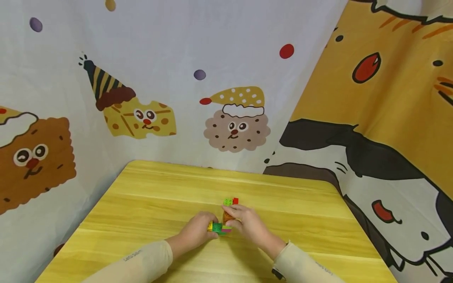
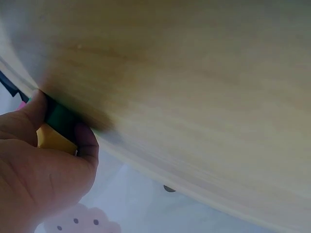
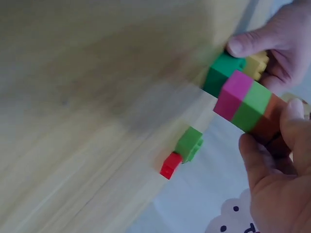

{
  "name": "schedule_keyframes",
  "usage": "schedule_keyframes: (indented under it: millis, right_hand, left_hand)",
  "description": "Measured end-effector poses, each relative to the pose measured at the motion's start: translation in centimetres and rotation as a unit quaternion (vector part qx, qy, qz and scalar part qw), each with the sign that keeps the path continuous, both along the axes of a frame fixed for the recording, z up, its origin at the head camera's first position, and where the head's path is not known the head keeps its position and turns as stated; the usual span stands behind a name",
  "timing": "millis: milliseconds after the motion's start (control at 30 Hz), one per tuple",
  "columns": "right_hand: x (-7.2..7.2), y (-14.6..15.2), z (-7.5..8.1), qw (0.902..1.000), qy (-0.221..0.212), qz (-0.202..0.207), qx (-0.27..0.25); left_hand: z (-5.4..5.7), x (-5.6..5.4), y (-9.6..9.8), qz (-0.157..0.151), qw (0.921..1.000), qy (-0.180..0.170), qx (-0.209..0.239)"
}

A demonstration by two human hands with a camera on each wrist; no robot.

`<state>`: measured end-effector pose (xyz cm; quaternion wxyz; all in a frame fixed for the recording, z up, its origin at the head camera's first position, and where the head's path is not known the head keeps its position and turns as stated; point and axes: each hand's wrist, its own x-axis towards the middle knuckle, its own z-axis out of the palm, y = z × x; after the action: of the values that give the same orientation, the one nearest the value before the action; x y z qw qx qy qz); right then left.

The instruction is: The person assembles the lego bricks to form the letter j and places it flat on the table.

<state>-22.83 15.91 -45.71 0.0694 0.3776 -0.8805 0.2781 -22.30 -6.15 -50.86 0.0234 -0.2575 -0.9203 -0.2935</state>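
Observation:
My left hand (image 1: 192, 235) pinches a dark green toy brick (image 3: 223, 74) joined to a yellow brick (image 3: 256, 65), thumb on the green one. My right hand (image 1: 250, 226) grips the orange-brown end (image 3: 267, 118) of a short row of bricks, which also has a light green part (image 3: 251, 107) and a pink end (image 3: 233, 95). That pink end lies against or just in front of the dark green brick; whether they are joined I cannot tell. In the left wrist view, fingers partly cover the yellow brick (image 2: 56, 141).
Beyond the hands on the wooden table (image 1: 159, 188), a loose light green brick (image 3: 189, 143) sits beside a small red brick (image 3: 170, 165). A cartoon-printed cloth (image 1: 184, 39) hangs behind the table and along its sides.

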Motion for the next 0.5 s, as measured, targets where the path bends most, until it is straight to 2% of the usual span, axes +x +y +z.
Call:
schedule_keyframes:
  millis: [133, 233, 500]
  right_hand:
    - [0.1, 0.3, -0.7, 0.998, 0.054, 0.014, 0.028]
    - [0.0, 0.4, -0.9, 0.9958, 0.08, 0.03, 0.034]
    - [-0.3, 0.9, -1.4, 0.9945, 0.089, 0.054, 0.01]
  left_hand:
    - [0.0, -0.1, 0.0, -0.001, 1.0, -0.004, 0.002]
    - [0.1, -0.1, 0.0, 0.0, 1.0, -0.002, 0.004]
    - [0.0, 0.0, 0.0, -0.003, 1.0, -0.003, 0.007]
